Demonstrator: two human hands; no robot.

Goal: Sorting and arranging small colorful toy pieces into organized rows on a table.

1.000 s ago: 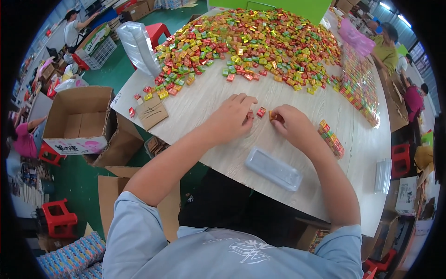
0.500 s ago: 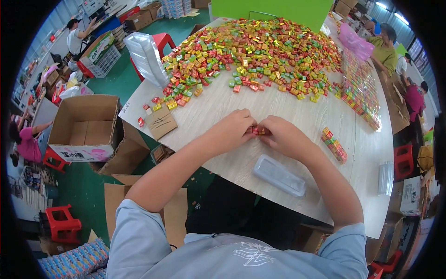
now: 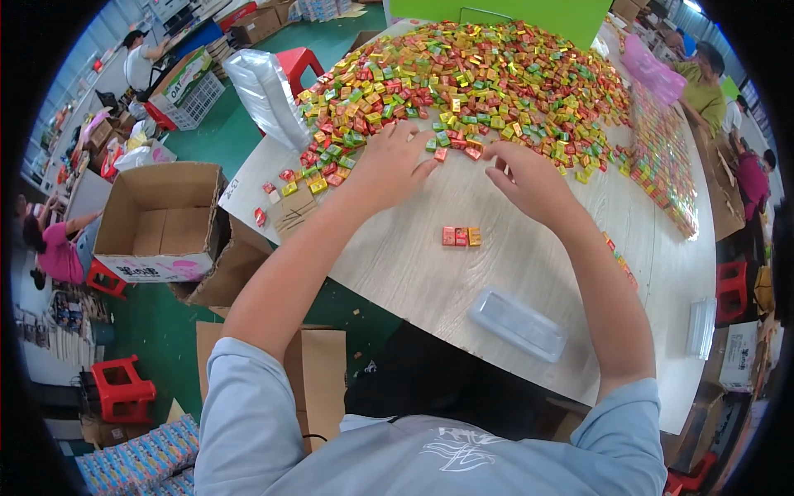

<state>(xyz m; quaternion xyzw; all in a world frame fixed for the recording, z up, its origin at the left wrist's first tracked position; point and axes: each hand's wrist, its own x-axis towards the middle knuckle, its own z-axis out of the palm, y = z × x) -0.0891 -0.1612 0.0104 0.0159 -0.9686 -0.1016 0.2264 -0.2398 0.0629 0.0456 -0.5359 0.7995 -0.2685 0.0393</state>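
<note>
Wood-grain table [image 3: 430, 264] under candy heap [image 3: 463, 74], clear tray [image 3: 517, 324]

On the tabletop [image 3: 413, 273] a heap of small wrapped blocks [image 3: 471, 74] lies at the far side, with a short row of three blocks [image 3: 461, 236] nearer the person and a plastic tray [image 3: 517, 324] nearer still, toward the right. Both hands, the left hand [image 3: 389, 164] and the right hand [image 3: 527, 178], rest at the heap's near edge, behind the row. An open cardboard box [image 3: 157, 219] stands on the floor left of the tabletop.

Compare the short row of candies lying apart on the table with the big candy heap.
The short row is a few squares lined up edge to edge, red and orange; the heap is a loose jumble that also has green and yellow. The row lies nearer the person; the heap lies beyond both hands. Both rest on the table.
</note>
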